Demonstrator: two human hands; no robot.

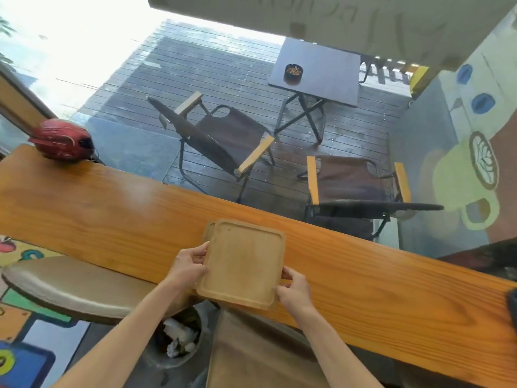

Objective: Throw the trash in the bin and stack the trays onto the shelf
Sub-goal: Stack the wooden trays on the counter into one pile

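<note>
A light wooden tray point(243, 261) lies on top of a second tray point(208, 229), whose edge peeks out at the far left. Both sit at the near edge of a long wooden counter point(112, 208). My left hand point(188, 266) grips the top tray's left edge. Its near right corner is held by my right hand point(295, 289). Below the counter stands a round bin point(179, 340) with crumpled white trash inside, partly hidden by my left forearm.
A red helmet point(63, 140) rests at the counter's far left end. Two padded stools point(72, 287) stand under the counter's near side. Beyond the glass are two folding chairs point(223, 141) and a dark table point(316, 71) with an ashtray point(293, 72).
</note>
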